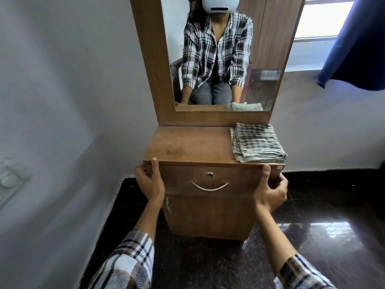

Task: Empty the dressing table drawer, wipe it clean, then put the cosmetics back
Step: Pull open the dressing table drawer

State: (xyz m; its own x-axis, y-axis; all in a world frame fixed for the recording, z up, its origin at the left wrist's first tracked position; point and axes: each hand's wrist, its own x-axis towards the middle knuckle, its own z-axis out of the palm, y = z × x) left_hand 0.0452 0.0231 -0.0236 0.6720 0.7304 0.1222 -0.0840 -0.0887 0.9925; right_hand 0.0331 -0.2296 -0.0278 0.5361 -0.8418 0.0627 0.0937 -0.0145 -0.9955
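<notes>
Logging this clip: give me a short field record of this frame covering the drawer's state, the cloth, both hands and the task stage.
drawer: closed, handle untouched
cloth: folded, on the tabletop, right rear corner
left hand: grips the table's left front corner, thumb on top
right hand: grips the right front corner, thumb up at the edge
cosmetics: none visible
task stage: not started, drawer not yet opened

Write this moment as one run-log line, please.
drawer: closed | left hand: grips table top edge | right hand: grips same edge | folded cloth: on top, untouched
</notes>
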